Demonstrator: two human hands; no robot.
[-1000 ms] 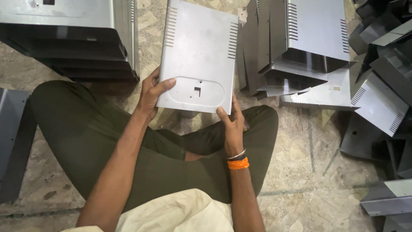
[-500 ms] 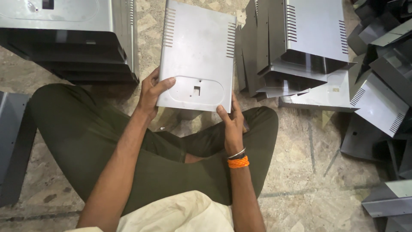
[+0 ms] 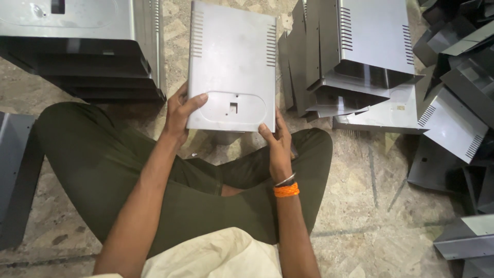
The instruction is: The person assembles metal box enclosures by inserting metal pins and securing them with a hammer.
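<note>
A person sits cross-legged on a stone floor [image 3: 370,206] and holds a grey sheet-metal cover [image 3: 231,56] over the knees with both hands. The left hand [image 3: 180,110] grips the cover's lower left edge, thumb lying across its face beside an embossed oval with a small square hole, fingers wrapped behind. The right hand [image 3: 278,141] holds the lower right corner, fingers closed on the edge; an orange wristband [image 3: 286,190] sits on that wrist. Rows of vent slits run along both long sides of the cover. A stack of like covers [image 3: 82,46] stands at upper left, another stack [image 3: 355,56] at upper right, and loose dark panels [image 3: 453,118] lie at far right.
</note>
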